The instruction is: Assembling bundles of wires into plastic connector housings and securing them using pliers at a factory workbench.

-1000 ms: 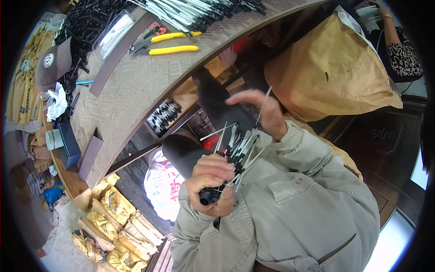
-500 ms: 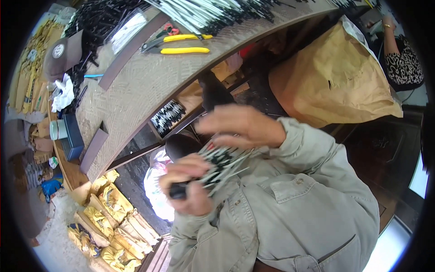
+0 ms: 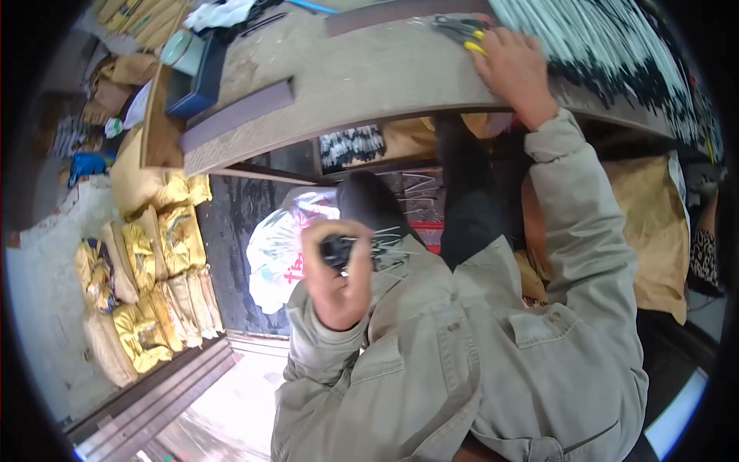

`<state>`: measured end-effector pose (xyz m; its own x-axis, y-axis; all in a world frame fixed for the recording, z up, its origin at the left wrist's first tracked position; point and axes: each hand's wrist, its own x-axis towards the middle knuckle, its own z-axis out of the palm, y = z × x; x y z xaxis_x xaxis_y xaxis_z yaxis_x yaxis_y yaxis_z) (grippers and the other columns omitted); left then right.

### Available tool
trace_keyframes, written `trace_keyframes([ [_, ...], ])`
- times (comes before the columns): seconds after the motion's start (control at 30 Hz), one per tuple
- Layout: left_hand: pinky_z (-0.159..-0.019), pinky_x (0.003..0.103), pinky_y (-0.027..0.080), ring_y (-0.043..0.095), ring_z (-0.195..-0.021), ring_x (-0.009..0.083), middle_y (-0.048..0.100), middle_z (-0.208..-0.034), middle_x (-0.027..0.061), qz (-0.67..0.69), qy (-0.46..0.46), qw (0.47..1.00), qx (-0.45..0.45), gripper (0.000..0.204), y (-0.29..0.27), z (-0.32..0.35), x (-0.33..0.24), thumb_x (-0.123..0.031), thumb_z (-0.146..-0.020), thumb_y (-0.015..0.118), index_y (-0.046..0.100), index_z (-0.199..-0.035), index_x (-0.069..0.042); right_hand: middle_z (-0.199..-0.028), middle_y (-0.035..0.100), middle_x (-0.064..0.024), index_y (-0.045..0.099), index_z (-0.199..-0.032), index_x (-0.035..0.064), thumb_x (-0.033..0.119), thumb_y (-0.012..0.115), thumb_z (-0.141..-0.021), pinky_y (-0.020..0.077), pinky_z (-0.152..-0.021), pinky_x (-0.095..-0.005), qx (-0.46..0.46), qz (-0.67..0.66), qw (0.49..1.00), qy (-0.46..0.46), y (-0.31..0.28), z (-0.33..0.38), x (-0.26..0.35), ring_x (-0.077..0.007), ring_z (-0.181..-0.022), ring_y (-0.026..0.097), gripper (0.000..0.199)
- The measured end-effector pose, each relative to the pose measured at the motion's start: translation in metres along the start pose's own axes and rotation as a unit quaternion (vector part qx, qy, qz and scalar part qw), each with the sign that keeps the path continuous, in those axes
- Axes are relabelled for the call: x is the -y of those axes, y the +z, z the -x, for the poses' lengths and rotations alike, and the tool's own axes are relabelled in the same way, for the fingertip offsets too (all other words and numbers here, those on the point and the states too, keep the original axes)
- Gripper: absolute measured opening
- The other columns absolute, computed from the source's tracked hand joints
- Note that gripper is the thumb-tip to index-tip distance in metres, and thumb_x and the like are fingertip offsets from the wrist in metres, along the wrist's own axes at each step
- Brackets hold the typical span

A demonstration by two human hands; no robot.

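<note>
My left hand (image 3: 339,273) is wrapped round a bundle of thin black-and-white rods (image 3: 391,251), held above my lap. The bundle's dark end shows in the ring of my thumb and fingers, and pale tips fan out to the right. Up on the workbench (image 3: 346,85), my right hand (image 3: 517,71) is closed over the handles of yellow-handled cutting pliers (image 3: 476,48). Their dark jaws point left, and most of the handles are hidden under my fingers. Just right of that hand lies a large pile of similar white rods with black ends (image 3: 608,54).
Dark flat strips (image 3: 239,115) lie on the bench, beside a blue box (image 3: 198,81) and a pale cup (image 3: 183,51). Wrapped yellow-brown packets (image 3: 142,269) stand at left. A white plastic bag (image 3: 281,250) sits by my legs; a large brown paper bag (image 3: 650,231) is at right.
My right hand has left the bundle and reached forward onto the pliers. My left hand still holds the rods. The whole view has shifted, with the bench now more centred.
</note>
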<state>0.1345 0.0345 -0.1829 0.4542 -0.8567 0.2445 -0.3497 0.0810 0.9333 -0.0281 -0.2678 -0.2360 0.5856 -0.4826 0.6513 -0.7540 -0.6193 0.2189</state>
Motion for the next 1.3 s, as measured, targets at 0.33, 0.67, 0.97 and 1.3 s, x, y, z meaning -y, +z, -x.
trace_keyframes([
  [0.33, -0.077, 0.03, 0.043, 0.055, -0.083, 0.0194, 0.052, -0.089, 0.0135, 0.033, 0.034, 0.993, 0.11, 0.025, -0.022, -0.009, 0.022, 0.012, -0.076, 0.05, 0.041, -0.097, 0.001, -0.086, 0.057, -0.003, 0.056, -0.087, 0.0016, 0.012, 0.06, -0.084, 0.0429, -0.062, -0.0245, -0.01, -0.488, 0.839, 0.24, -0.047, 0.009, 0.044, -0.0078, -0.071, 0.052, 0.011],
  [0.67, -0.07, 0.031, 0.044, 0.054, -0.076, 0.0248, 0.054, -0.087, 0.0161, -0.023, 0.061, 0.992, 0.112, 0.034, -0.02, -0.011, 0.017, 0.01, -0.072, 0.06, 0.042, -0.1, 0.002, -0.11, 0.05, -0.0165, 0.061, -0.101, 0.0011, 0.005, 0.062, -0.065, 0.0418, -0.081, -0.0416, 0.228, -0.334, 0.902, -0.152, -0.169, 0.028, 0.089, -0.0281, -0.092, 0.053, 0.036],
  [0.97, -0.075, 0.028, 0.042, 0.051, -0.08, 0.0177, 0.05, -0.089, 0.0143, -0.024, 0.054, 0.993, 0.107, 0.031, -0.007, -0.002, 0.013, 0.011, -0.071, 0.053, 0.039, -0.097, 0.001, -0.109, 0.05, -0.0137, 0.059, -0.091, 0.0021, 0.009, 0.06, -0.072, 0.0276, -0.098, -0.0581, 0.182, -0.252, 0.933, -0.18, -0.175, 0.04, 0.09, -0.0266, -0.1, 0.054, 0.02],
  [1.3, -0.075, 0.029, 0.042, 0.052, -0.081, 0.0191, 0.048, -0.089, 0.0135, 0.001, 0.042, 0.997, 0.068, 0.033, 0.001, -0.001, 0.017, 0.012, -0.071, 0.055, 0.038, -0.097, 0.0, -0.093, 0.056, -0.0101, 0.061, -0.084, 0.0066, 0.007, 0.066, -0.068, 0.0406, -0.059, -0.0336, 0.189, -0.437, 0.878, -0.048, -0.156, 0.086, 0.121, -0.0256, -0.077, 0.056, 0.016],
])
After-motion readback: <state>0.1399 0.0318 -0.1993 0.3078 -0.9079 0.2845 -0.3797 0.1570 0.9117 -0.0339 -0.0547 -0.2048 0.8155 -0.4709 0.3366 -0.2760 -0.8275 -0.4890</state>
